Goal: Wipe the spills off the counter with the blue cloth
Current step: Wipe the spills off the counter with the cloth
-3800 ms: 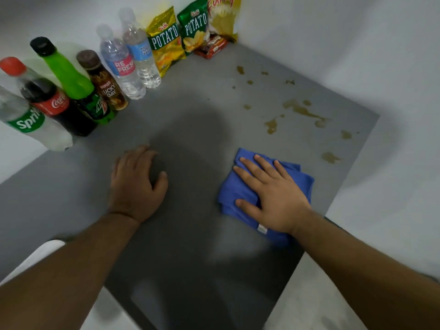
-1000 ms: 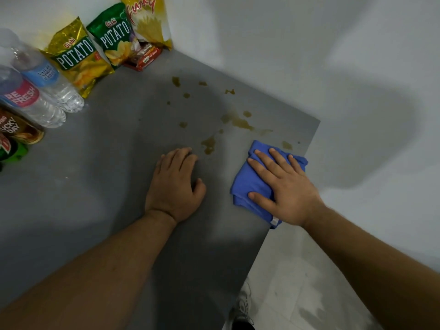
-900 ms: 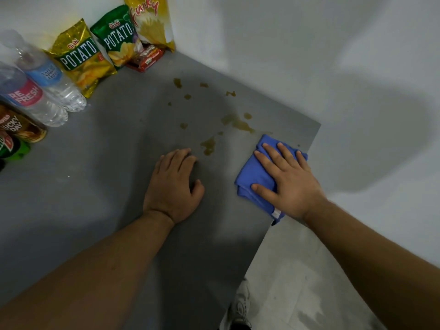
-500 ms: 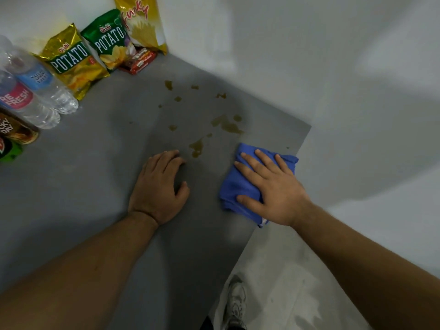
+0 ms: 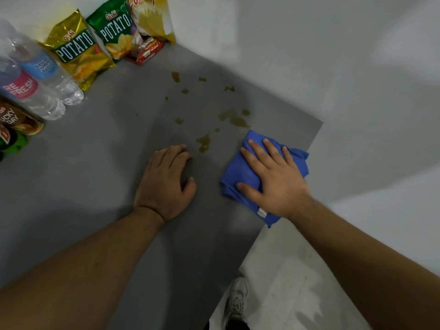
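Observation:
A folded blue cloth lies on the grey counter close to its right edge. My right hand presses flat on the cloth with straight, spread fingers. My left hand rests palm down on the counter to the left of the cloth. Brown spills dot the counter beyond both hands. The largest patch sits just past the cloth's far corner, and another blotch lies between my hands.
Water bottles and soda bottles stand along the left wall. Chip bags and a red snack pack fill the far corner. The counter's right edge drops to a pale floor, where a shoe shows.
My right hand has slid the cloth along the right edge, and the small spots there no longer show. My left hand stays flat on the counter.

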`<state>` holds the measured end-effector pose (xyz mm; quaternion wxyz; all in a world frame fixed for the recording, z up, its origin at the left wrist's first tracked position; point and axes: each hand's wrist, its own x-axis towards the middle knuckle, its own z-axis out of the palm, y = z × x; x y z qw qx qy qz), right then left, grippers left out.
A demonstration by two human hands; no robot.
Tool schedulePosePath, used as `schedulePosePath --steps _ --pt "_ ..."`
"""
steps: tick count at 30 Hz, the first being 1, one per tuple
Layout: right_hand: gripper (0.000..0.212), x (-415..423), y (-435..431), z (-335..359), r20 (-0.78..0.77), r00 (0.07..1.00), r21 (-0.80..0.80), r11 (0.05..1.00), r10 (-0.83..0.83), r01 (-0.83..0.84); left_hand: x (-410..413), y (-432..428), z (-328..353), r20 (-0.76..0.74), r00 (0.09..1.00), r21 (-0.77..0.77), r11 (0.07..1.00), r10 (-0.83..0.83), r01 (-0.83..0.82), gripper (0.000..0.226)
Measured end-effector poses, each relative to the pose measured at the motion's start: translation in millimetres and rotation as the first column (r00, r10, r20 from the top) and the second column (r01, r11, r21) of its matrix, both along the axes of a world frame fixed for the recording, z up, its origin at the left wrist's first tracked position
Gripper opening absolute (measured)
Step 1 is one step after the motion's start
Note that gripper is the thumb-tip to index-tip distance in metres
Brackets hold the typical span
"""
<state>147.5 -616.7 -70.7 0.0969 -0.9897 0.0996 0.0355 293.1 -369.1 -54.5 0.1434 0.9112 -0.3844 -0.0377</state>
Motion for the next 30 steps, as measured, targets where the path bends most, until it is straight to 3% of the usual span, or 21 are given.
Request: schedulePosePath --steps 3,7,12,17,21,30 --pt "0.087 -12.7 -29.9 0.4 -0.003 1.000 -0.002 1.000 -0.014 0.014 -0.6 0.4 0.5 -0.007 1.000 0.002 1.000 0.003 -0.002 0.052" --pt "0.092 21.9 -62.2 4.0 -0.058 0.984 -0.008 0.986 -0.169 0.169 0.5 0.0 -0.4 0.006 1.000 -0.010 1.000 -0.001 0.001 0.051" --pt "0.095 70.7 -38.5 2.2 -0.084 0.952 -0.047 0.956 -0.293 0.290 2.6 -0.4 -1.8 -0.004 1.000 -0.003 1.000 0.000 0.000 0.053" --pt "0.092 53.3 -5.3 1.4 -0.065 0.996 -0.028 0.998 -0.061 0.059 2.4 -0.2 -0.8 -0.015 1.000 0.006 1.000 0.001 -0.001 0.055" --pt "0.088 25.2 -38.1 0.7 -0.032 0.997 -0.008 0.998 0.064 -0.065 3.4 -0.2 -0.8 -0.017 1.000 0.007 1.000 0.007 -0.007 0.053" --pt "0.095 99.6 -42.1 2.5 -0.101 0.971 -0.043 0.976 -0.217 0.214 4.6 1.7 -3.6 -0.010 1.000 -0.007 1.000 0.015 -0.015 0.055"
